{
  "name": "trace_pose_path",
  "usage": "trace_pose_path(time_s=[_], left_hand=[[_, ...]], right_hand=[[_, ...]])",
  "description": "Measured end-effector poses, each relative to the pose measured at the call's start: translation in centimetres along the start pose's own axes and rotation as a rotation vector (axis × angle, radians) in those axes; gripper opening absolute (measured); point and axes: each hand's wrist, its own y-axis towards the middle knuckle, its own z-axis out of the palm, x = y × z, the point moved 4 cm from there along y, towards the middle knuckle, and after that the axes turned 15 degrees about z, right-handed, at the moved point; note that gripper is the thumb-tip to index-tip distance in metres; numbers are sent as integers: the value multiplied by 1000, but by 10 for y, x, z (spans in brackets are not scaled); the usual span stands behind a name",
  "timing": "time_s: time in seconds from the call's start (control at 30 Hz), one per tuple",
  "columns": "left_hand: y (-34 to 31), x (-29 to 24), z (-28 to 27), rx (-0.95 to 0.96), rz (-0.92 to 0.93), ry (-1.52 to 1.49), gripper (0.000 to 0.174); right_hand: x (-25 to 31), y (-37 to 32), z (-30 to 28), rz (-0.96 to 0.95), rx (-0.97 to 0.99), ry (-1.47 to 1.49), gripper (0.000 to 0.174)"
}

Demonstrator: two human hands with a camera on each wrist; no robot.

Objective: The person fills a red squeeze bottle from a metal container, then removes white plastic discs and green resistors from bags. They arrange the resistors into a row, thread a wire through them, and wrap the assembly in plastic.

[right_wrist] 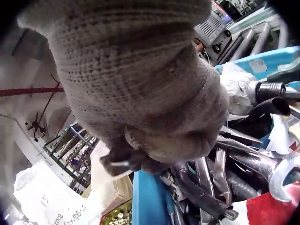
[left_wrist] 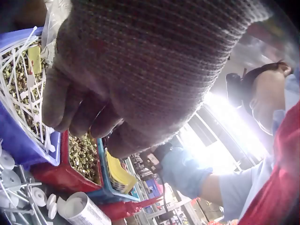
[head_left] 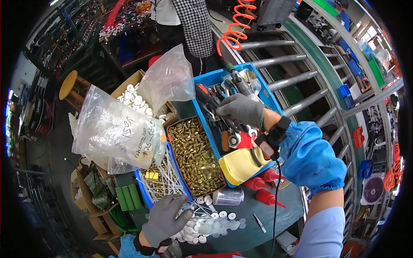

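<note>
My gloved left hand [head_left: 167, 220] hangs relaxed by the near end of the blue bin of white ties [head_left: 161, 182], above loose white washers [head_left: 189, 235]; in the left wrist view the hand [left_wrist: 136, 65] has nothing in its fingers. Over the blue tool bin [head_left: 201, 124], the gloved right hand [head_left: 243, 111] has its fingers curled. In the right wrist view, this hand [right_wrist: 140, 89] pinches a small shiny piece [right_wrist: 123, 164] at its fingertips, too little visible to identify. Pliers [right_wrist: 239, 140] and other tools lie below it.
Brass fittings fill a bin [head_left: 195, 159] between the ties and tools. A marked plastic bag [head_left: 118, 131] covers the left side. Red bottles [head_left: 269, 198], a clear cup [head_left: 228, 196] and a pen-like item [head_left: 259, 223] lie in front. An orange coiled hose [head_left: 232, 32] hangs behind.
</note>
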Motion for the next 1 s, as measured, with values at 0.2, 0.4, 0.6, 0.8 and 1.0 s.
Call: trace_pose_path(time_s=[0.2, 0.4, 0.6, 0.8, 1.0], left_hand=[[-1, -3, -1, -1, -22, -6, 35], [-8, 0, -4, -46, -1, 2, 35], [-20, 3, -15, -64, -34, 3, 36], [-35, 11, -22, -93, -55, 2, 36], [-42, 14, -23, -115, -69, -33, 38]], right_hand=[[-9, 13, 37, -387, -189, -656, 42], [-11, -18, 51, -256, -188, -1383, 26], [-11, -18, 51, -46, -244, -1516, 22], [-19, 33, 62, 209, -264, -1110, 24], [-33, 41, 60, 349, -477, -583, 25]])
